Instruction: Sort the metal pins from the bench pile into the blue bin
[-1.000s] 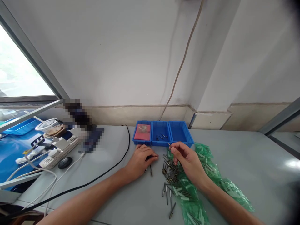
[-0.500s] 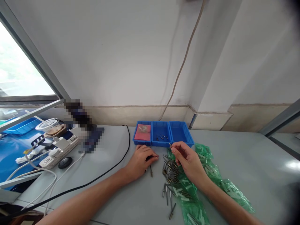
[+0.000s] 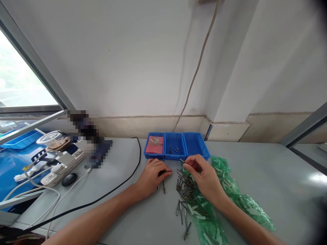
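My right hand [image 3: 203,173] pinches a small metal screw [image 3: 182,161] between thumb and fingertips, just in front of the blue tray. Below it lies a loose pile of metal screws [image 3: 187,189], partly resting on green plastic bags [image 3: 208,224]. My left hand [image 3: 154,175] rests on the table with its fingers curled and thumb against the index finger; whatever it holds, if anything, is hidden. A screw [image 3: 164,188] lies under its thumb side. The blue tray [image 3: 176,157] has three compartments: a red packet [image 3: 155,148] at left, several small screws [image 3: 175,149] in the middle.
More green bags [image 3: 255,209] with white pieces lie right of my right forearm. A black cable [image 3: 114,188] crosses the table at left. Beyond it stand a power strip [image 3: 62,168], a black round object [image 3: 69,179] and a blurred-out item [image 3: 98,154]. A wall rises behind.
My right hand has shifted slightly, tilting the screw to a different angle at its fingertips. My left hand stays in place. The whole view has moved a little.
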Available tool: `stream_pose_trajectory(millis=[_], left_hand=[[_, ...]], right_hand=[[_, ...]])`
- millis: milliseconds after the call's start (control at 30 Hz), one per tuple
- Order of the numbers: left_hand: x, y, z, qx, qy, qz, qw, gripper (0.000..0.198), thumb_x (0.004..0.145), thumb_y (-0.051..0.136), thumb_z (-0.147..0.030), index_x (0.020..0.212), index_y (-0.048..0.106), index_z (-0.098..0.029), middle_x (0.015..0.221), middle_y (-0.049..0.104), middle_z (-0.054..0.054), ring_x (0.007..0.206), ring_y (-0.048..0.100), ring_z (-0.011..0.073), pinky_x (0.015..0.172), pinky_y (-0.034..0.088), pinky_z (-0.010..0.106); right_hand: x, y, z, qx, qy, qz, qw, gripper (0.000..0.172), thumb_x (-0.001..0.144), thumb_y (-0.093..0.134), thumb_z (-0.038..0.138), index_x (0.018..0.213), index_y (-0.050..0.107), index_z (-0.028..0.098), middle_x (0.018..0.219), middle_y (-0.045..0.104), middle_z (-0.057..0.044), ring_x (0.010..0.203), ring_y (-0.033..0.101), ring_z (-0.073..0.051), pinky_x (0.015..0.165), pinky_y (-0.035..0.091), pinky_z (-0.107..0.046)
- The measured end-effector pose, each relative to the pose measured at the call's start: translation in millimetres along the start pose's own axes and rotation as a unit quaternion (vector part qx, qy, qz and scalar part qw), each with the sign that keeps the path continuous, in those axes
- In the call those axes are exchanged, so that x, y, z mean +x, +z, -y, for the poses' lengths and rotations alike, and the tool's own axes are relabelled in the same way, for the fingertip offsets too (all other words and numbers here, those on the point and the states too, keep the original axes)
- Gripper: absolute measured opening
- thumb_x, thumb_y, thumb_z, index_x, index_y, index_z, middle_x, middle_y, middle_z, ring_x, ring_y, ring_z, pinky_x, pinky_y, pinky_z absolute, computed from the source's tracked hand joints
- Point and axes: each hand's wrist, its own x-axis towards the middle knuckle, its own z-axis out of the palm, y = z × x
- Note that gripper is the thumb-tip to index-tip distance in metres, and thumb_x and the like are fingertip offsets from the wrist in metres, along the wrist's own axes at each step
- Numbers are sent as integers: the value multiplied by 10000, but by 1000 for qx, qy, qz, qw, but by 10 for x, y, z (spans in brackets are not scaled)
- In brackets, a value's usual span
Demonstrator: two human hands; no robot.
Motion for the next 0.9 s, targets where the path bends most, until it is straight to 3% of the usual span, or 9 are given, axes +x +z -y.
stream_pose_trajectory(millis=[233, 433, 900], left_hand=[[6, 8, 20, 3, -2, 4, 1000, 302, 1088, 614, -449, 963, 771, -223, 980, 801, 23, 940, 652, 215, 928, 397, 398], [11, -7, 3, 3, -4, 8, 1000, 290, 1090, 612, -436, 973, 771, -223, 986, 802, 25, 946, 655, 221, 929, 404, 402], [0, -1, 11, 1, 1, 0, 1000, 208, 1070, 663, -371, 970, 767, -220, 977, 797, 9, 941, 652, 207, 926, 393, 383]], right_hand=[[24, 12, -5, 58, 33, 0, 998, 343, 968, 669, 568, 917, 665, 229, 781, 633, -14, 647, 527, -183, 602, 425, -311], [31, -4, 39, 117, 55, -1, 992, 455, 936, 674, 679, 931, 687, 224, 762, 637, -16, 567, 498, -159, 545, 438, -300], [40, -25, 18, 138, 66, 0, 988, 477, 972, 650, 679, 967, 734, 209, 804, 671, -28, 584, 503, -146, 576, 444, -296]])
